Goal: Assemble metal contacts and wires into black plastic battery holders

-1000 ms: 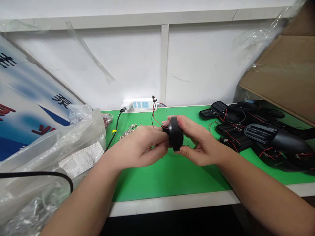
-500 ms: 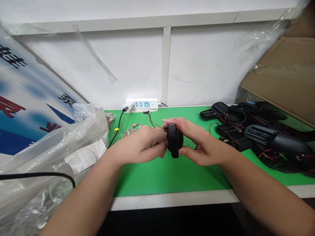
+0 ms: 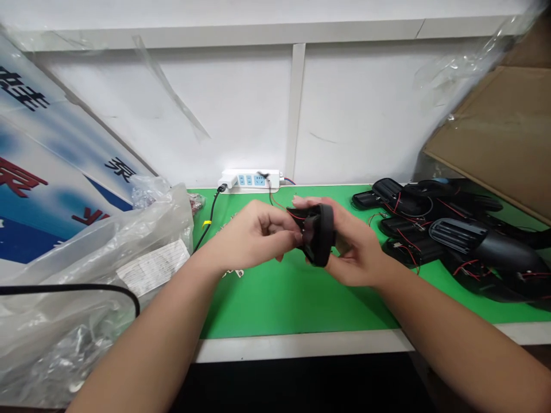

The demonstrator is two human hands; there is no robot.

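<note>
A black plastic housing [image 3: 321, 235] is held above the green mat, its open inner side turned toward the left. My right hand [image 3: 355, 246] wraps round its right side, thumb below and fingers behind. My left hand [image 3: 267, 235] is closed, its thumb and fingertips pinched at the housing's left opening; what they grip is too small to make out. A thin red and black wire [image 3: 273, 198] runs up from the housing, its dark end in front of the power strip [image 3: 252, 179]. Small metal parts [image 3: 235, 273] lie partly hidden behind my left hand.
Several black housings with red wires [image 3: 456, 235] are piled on the right of the green mat [image 3: 275, 310]. Plastic bags [image 3: 163, 223] and a printed box [image 3: 64, 155] stand at left. A cardboard box [image 3: 499, 115] leans at upper right. A black cable [image 3: 206, 226] reaches the strip.
The housing has turned so its inner side shows more, and it has shifted slightly right. The wire's end has risen in front of the power strip. My left fingers have moved into the opening.
</note>
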